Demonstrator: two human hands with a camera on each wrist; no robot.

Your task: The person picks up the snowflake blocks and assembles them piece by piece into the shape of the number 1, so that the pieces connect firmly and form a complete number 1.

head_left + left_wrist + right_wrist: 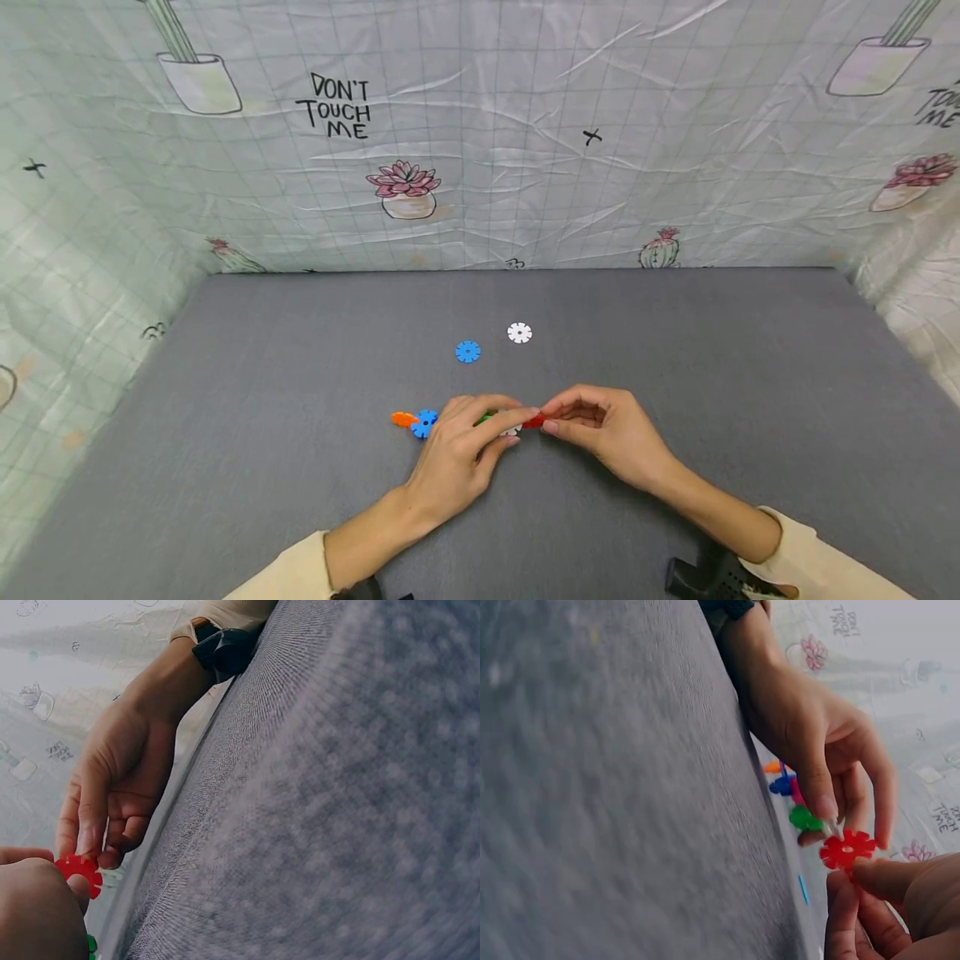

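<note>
My left hand point(457, 454) holds a chain of notched plastic discs, pinching the white disc point(512, 431) near its right end. An orange disc point(402, 419) and a blue disc point(424, 424) stick out on the chain's left side. Pink point(798, 790) and green point(805, 818) discs show between them and the white one in the right wrist view. The red disc point(847, 850) meets the white one edge to edge, pinched between thumb and fingers of my right hand point(611, 433). Left-hand fingertips lie close to the red disc. Part of the chain is hidden under the left hand.
A loose blue disc point(468, 352) and a loose white disc point(520, 333) lie on the grey tabletop point(300, 358) beyond the hands. A printed curtain point(480, 125) hangs behind the table and along its sides.
</note>
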